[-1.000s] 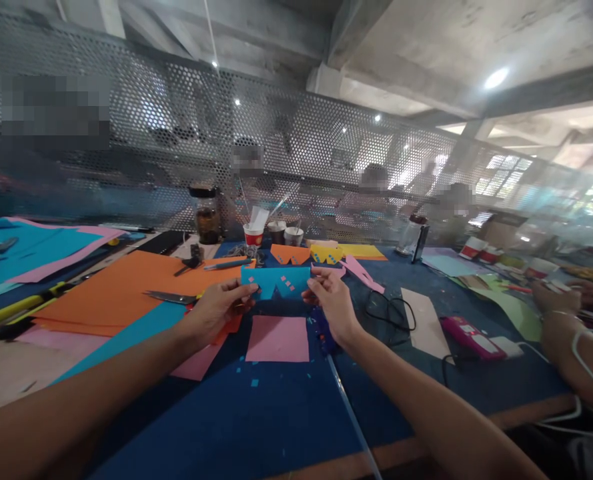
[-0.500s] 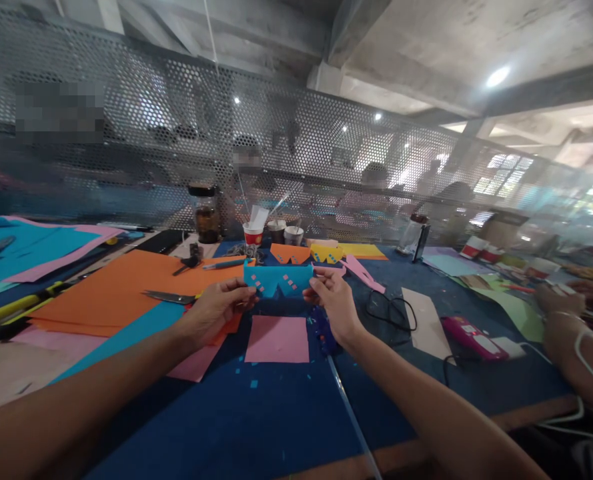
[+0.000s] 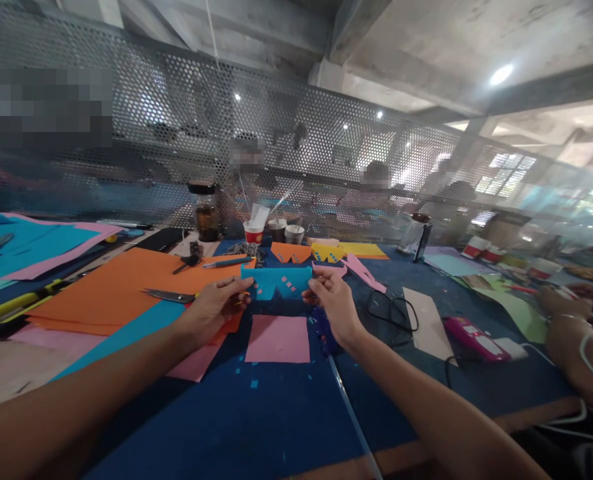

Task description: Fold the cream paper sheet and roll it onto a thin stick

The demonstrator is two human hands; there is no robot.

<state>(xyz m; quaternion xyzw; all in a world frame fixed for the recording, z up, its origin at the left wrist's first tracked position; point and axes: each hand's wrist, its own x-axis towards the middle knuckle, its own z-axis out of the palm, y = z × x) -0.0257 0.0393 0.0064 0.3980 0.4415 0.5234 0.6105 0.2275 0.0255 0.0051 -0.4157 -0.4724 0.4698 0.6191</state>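
Observation:
Between my two hands, just above the table, I hold a pair of blue paper glasses (image 3: 285,280) dotted with small pink squares. My left hand (image 3: 221,298) pinches its left end, and my right hand (image 3: 331,297) pinches the right end. Below it a pink paper square (image 3: 277,339) lies flat, with tiny blue scraps around. Behind stand orange paper glasses (image 3: 290,252) and yellow paper glasses (image 3: 327,253), both with small squares stuck on. Pink paper glasses (image 3: 359,271) lie to their right. Scissors (image 3: 169,295) rest left of my left hand.
Orange sheets (image 3: 96,293) cover the table's left side. Paper cups (image 3: 254,232) and a dark jar (image 3: 206,217) stand before a perforated metal screen (image 3: 296,153). On the right are a black cord (image 3: 391,313), a magenta item (image 3: 476,338) and another person's hands (image 3: 566,303).
The blue paper glasses have shifted very slightly left and tilted a little in my hands. My left hand has moved slightly left with them; both hands keep their hold.

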